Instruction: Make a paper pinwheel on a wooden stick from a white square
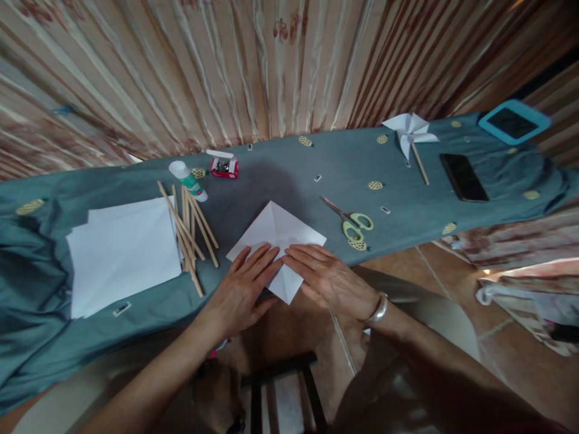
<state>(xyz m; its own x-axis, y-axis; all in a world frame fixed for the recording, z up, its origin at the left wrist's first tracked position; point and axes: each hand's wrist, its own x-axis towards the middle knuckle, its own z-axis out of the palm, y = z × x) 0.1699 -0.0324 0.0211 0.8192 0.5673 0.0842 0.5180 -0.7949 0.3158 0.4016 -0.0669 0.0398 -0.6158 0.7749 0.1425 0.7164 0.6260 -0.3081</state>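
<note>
A square of white paper (271,226) with crease lines lies corner-forward at the table's near edge, its closest corner sticking out past the edge. My left hand (244,286) rests flat on its left part, fingers stretched out. From the other side my right hand (328,274), with a silver bracelet at the wrist, presses flat on the paper too. The fingertips of both hands nearly meet over the middle. Green-handled scissors (350,220) lie right of the paper. To the left are several wooden sticks (187,232) in a loose pile.
A stack of white sheets (126,253) lies at left. Behind the sticks are a glue stick (187,179) and an open red box (224,167) of small metal pieces. A paper pinwheel (411,135), a phone (464,176) and a blue-framed tablet (514,122) are at right.
</note>
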